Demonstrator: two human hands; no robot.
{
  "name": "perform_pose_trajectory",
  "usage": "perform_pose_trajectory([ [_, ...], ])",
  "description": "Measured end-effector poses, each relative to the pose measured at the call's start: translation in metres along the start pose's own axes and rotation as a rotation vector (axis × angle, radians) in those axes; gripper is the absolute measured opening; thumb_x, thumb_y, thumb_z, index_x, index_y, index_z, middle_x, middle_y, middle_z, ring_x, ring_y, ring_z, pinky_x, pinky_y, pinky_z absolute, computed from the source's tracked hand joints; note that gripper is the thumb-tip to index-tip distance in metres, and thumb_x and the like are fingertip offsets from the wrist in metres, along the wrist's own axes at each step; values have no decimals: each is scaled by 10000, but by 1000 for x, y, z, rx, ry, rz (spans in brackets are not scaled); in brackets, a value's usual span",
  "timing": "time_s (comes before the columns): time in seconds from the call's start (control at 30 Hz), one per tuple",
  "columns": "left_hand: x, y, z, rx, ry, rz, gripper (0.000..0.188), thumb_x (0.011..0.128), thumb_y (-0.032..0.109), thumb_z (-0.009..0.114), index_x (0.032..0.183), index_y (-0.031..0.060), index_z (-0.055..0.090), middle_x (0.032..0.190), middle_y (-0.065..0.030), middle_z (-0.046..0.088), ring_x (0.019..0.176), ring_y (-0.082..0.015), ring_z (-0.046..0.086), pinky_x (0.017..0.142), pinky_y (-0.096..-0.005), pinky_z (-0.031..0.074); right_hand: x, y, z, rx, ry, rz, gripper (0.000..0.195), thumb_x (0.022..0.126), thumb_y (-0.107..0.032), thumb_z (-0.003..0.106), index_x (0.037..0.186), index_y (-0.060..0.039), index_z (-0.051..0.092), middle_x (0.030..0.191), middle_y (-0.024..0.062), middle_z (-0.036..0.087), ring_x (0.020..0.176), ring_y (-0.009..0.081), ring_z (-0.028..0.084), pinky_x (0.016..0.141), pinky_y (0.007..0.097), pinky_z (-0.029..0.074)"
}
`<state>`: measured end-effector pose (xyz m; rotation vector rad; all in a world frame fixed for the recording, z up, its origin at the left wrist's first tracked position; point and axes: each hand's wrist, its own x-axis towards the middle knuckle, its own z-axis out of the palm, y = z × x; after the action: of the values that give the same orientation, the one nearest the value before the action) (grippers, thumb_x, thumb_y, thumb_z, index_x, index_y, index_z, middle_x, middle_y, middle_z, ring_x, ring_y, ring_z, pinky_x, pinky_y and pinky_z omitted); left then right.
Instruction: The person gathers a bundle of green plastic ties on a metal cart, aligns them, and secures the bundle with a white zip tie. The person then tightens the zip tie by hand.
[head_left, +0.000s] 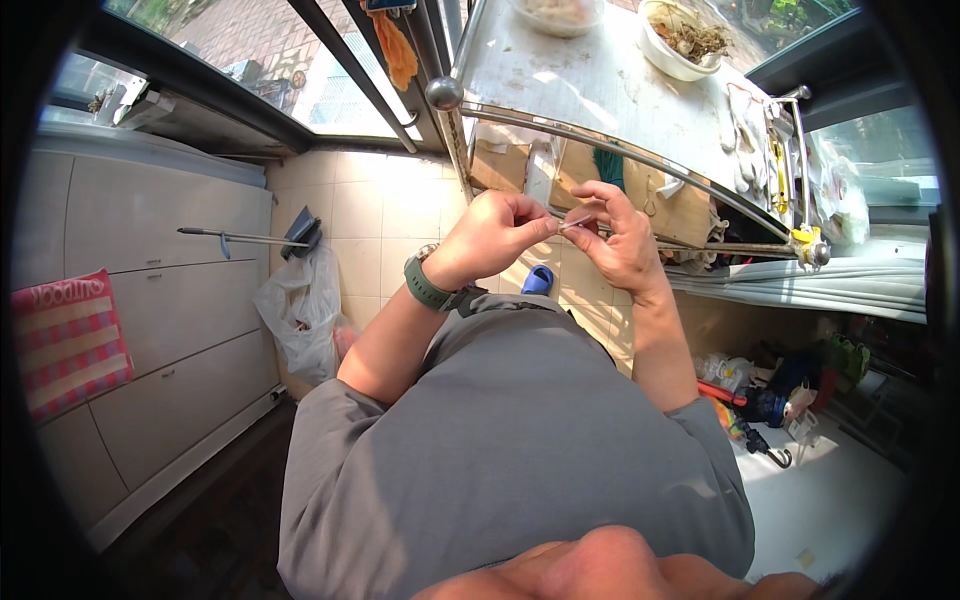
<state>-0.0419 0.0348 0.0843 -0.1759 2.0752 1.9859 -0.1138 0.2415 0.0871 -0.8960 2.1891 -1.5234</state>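
Observation:
My left hand (499, 232), with a watch on a green strap (427, 281) at its wrist, pinches one end of a small, thin, pale object (576, 222) in front of my waist. Thumb and fingers of my right hand (615, 236) close on the same object from the other side, so the fingertips of both hands nearly meet. What the object is, I cannot tell. Beyond the hands stands a metal rack (585, 97); on its top shelf are a white bowl (679, 69) of dry, brownish plant matter and a clear plastic container (559, 15).
Cardboard boxes (501, 166) and green twine (609, 166) lie under the rack's top. White gloves (742, 135) hang at its right. A dustpan (302, 232) and a plastic bag (304, 315) stand by the cabinet (165, 210) at left. An umbrella handle (776, 456) shows at lower right.

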Motion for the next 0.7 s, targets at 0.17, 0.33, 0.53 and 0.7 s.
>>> perform_pose_trajectory([
  [0.17, 12, -18, -6, 77, 46, -4, 243, 914, 214, 687, 904, -28, 707, 699, 26, 587, 646, -52, 458, 574, -244, 398, -2, 35, 9, 72, 31, -49, 361, 896, -51, 682, 1221, -41, 526, 910, 38, 634, 808, 95, 577, 718, 263, 492],
  [0.33, 16, -30, -14, 180, 59, 28, 260, 937, 237, 658, 900, -19, 684, 696, 3, 573, 657, -75, 464, 592, -267, 415, -11, 49, -7, 158, -56, 268, 226, 900, -53, 658, 1118, -24, 606, 905, 72, 637, 779, 153, 600, 711, 292, 501],
  [0.53, 22, -43, 4, 276, -164, -81, 356, 981, 345, 585, 1085, 7, 625, 806, -140, 650, 728, -221, 600, 687, -361, 496, -16, 51, -12, -110, -86, 83, 140, 880, -30, 673, 1018, -28, 654, 885, 90, 638, 776, 189, 611, 707, 306, 500],
  [0.7, 25, -69, 24, 241, 16, 160, 298, 1026, 270, 524, 978, -2, 636, 736, -56, 601, 694, -146, 537, 655, -304, 467, -15, 73, -18, 56, -45, 348, 300, 891, -176, 698, 1140, -19, 638, 981, 101, 681, 915, 212, 660, 797, 331, 523],
])
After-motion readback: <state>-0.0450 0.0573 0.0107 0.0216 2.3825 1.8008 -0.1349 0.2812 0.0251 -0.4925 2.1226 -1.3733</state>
